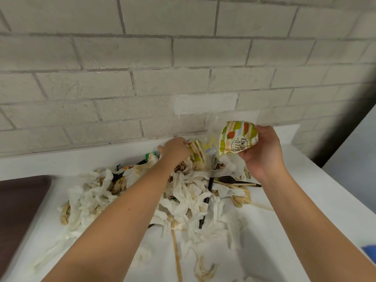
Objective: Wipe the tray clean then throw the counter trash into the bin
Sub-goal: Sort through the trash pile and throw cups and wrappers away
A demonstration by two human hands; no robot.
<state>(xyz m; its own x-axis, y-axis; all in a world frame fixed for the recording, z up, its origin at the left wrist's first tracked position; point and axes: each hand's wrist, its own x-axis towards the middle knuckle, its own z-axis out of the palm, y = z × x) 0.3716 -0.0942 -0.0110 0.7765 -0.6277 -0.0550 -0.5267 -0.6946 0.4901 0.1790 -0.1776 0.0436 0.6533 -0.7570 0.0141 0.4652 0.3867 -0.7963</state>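
**Trash pile (189,192) on counter (305,200), both hands at its far edge**

Nearest: a wooden stick (177,257) lies on the white counter between the two forearms, w/ loose twisted paper towels around it. A blue item (370,251) shows at the frame edge, well to the right of the R forearm, too cut off to tell what it is.

Mid: the heap of stained towels sits under and between both arms. The tray (20,200), dark brown, is well to the left of the L forearm, apart from the heap. A black fork (234,180) lies just below the R hand (262,153).

Far: the R hand is raised above the heap, fingers and thumb wrapped round a crumpled fruit-print paper cup (238,139). The L hand (176,148) is palm-down at the heap's back, fingertips on a 2nd fruit-print paper (196,152) just right of it. Can't tell if it grips, as the fingers are mostly hidden. A grey brick wall (183,78) stands just beyond both hands.
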